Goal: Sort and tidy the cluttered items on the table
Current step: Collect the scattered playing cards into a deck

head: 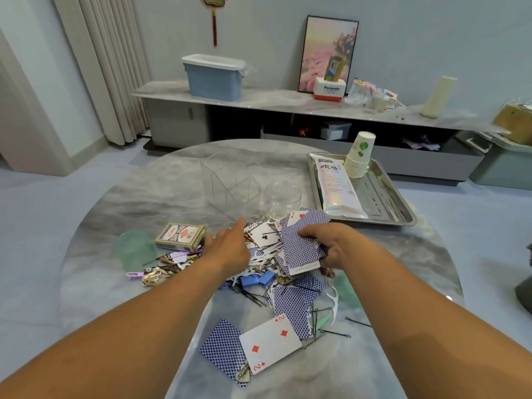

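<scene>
Meanwhile, the right hand [331, 246] grips gathered cards [302, 243] to stack them, as the left hand [230, 243], fingers spread, reaches toward twelve o'clock for loose cards [263, 236] on the bench [144, 191].

Blue-lattice card backs [292, 306], red diamonds on a white two [270, 342], grey marbled table [161, 194], blue clip [257, 279]

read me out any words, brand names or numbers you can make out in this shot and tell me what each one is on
"Panasonic": on the white and red box on the sideboard.
"2" with red diamonds: on the face-up playing card near the table edge.
Card box: print too blurred to read.
White packet in the steel tray: large characters, not legible.
</scene>
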